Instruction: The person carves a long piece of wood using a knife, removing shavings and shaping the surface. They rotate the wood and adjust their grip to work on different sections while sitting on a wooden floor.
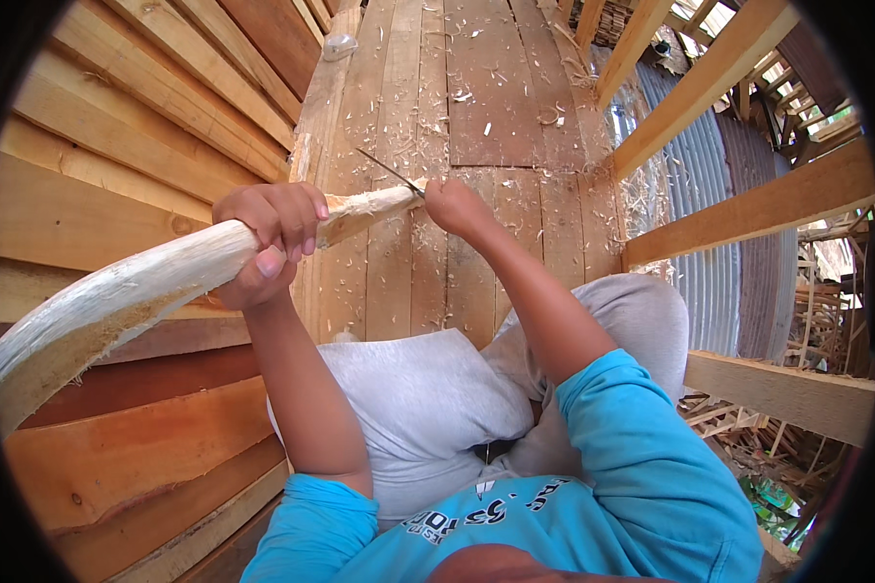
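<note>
Over shaving-littered floorboards (389,282), grasping a curved, pale wooden pole (146,277) partway along with the left hand (272,219) and clutching a thin-bladed knife (389,171) in the right hand (457,207) at the pole's narrow end.

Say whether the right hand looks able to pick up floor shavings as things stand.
Probably not without letting go: the right hand is closed on a thin-bladed knife, though nothing visible blocks its way to the shavings.

Wood pc (132,283) is wht w/ tan, shirt (603,520) blue, trousers (418,389) grey.
</note>
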Demonstrator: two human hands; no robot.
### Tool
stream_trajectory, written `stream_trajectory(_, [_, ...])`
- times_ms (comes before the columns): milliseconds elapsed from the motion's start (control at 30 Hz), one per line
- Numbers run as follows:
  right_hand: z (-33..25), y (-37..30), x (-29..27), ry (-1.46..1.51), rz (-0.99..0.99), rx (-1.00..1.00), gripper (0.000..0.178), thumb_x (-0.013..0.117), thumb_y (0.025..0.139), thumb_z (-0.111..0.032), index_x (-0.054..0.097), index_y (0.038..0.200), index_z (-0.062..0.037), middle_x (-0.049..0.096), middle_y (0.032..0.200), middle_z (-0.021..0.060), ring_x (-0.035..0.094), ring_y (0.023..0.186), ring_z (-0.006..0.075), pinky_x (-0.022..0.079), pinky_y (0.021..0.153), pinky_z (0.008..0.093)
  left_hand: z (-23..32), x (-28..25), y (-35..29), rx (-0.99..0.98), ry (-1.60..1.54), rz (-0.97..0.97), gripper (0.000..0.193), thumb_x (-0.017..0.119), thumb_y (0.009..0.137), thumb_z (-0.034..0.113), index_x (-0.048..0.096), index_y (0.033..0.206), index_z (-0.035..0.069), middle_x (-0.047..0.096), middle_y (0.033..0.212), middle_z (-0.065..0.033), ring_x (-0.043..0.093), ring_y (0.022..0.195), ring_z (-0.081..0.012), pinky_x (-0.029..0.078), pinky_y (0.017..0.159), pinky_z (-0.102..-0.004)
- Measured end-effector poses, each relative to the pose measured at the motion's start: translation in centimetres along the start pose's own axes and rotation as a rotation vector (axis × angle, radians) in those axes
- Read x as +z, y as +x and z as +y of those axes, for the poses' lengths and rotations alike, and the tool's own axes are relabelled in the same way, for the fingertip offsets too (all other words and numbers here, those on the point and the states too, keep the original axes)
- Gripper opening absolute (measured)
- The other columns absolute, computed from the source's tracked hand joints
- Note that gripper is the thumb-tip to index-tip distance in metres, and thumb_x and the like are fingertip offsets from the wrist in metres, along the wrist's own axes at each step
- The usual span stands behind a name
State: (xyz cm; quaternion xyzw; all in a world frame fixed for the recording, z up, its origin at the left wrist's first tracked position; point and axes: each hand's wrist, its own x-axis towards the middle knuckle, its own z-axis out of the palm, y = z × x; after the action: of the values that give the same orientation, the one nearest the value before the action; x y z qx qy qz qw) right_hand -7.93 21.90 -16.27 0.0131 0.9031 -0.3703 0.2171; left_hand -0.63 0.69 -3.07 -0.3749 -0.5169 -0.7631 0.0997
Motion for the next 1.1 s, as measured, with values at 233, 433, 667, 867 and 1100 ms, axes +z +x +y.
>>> stream_trajectory(233, [-3.4, -3.0, -0.3, -0.205, -0.094, -0.075, 0.049, 0.035, 0.095, -0.034, 0.067, 0.107, 0.0009, 0.065, 0.113, 0.0220, 0.064, 0.103, 0.0376, 0.050, 0.088, 0.0486, 0.6, 0.0, -1.4, 0.011, 0.073, 0.045, 0.018, 0.065, 0.074, 0.018, 0.049, 0.073, 0.010, 0.054, 0.065, -0.0058, 0.056, 0.062, -0.0200, 0.048, 0.082, -0.0399])
stream_trajectory(433, [-3.5, -2.1, -0.2, -0.186, -0.078, -0.116, 0.048, 0.035, 0.095, -0.032, 0.066, 0.109, 0.0027, 0.065, 0.113, 0.0233, 0.064, 0.103, 0.0394, 0.051, 0.089, 0.0478, 0.5, -1.5, -1.1, 0.004, 0.073, -0.030, 0.018, 0.065, 0.072, 0.021, 0.052, 0.076, 0.008, 0.054, 0.069, -0.0069, 0.057, 0.068, -0.0207, 0.048, 0.081, -0.0403])
stream_trajectory(667, [-1.7, -1.2, -0.5, -0.124, -0.018, -0.022, 0.048, 0.034, 0.093, -0.034, 0.068, 0.104, -0.0021, 0.067, 0.107, 0.0221, 0.064, 0.102, 0.0391, 0.049, 0.088, 0.0499, -0.2, -0.2, -0.3, 0.064, 0.047, 0.102, 0.027, 0.066, 0.073, 0.019, 0.049, 0.091, 0.007, 0.053, 0.080, -0.0089, 0.058, 0.083, -0.0220, 0.052, 0.088, -0.0452])
stream_trajectory(867, [0.1, 0.0, 0.1, -0.193, -0.042, -0.084, 0.044, 0.038, 0.094, -0.033, 0.070, 0.104, -0.0048, 0.069, 0.104, 0.0193, 0.067, 0.098, 0.0353, 0.053, 0.084, 0.0469, -1.3, -0.7, -1.2, 0.210, 0.148, 0.394, 0.042, 0.074, 0.074, 0.022, 0.049, 0.103, 0.005, 0.053, 0.094, -0.0112, 0.056, 0.099, -0.0265, 0.053, 0.095, -0.0514])
stream_trajectory(1100, [-3.7, -3.4, 0.2, -0.151, 0.004, -0.038, 0.032, 0.046, 0.094, -0.022, 0.069, 0.104, -0.0022, 0.069, 0.104, 0.0204, 0.067, 0.096, 0.0365, 0.053, 0.081, 0.0461, -1.6, 0.0, -0.5, 0.139, 0.213, 0.501, 0.048, 0.073, 0.085, 0.032, 0.051, 0.115, 0.002, 0.057, 0.099, -0.0120, 0.058, 0.095, -0.0275, 0.049, 0.091, -0.0460])
